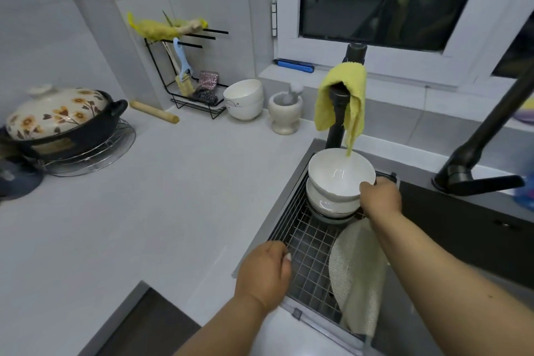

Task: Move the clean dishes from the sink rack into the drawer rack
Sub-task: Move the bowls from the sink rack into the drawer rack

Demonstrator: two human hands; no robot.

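The stacked white bowls (pixel 335 185) sit at the far end of the sink rack (pixel 306 251), the top rim pinched by the right hand (pixel 380 196); the left hand (pixel 265 269), curled, rests on the rack edge. If only the top bowl is lifted askew, the lower ones could be tipped, or the yellow cloth (pixel 341 104) snagged.

2 bare forearms entered the view from the bottom edge, each ending in a bare hand. No sleeve, cuff, glove, watch or ring showed on either arm; both were uncovered from the frame edge to the fingers. The left hand (pixel 264 272) looked broad and rounded, and 1 pale, short-trimmed nail showed on its thumb. The right hand (pixel 380 196) was seen from the back, with smooth knuckles. The right forearm was thick and long in the wide-angle view, and 1 small dark speck sat on it near the frame edge.
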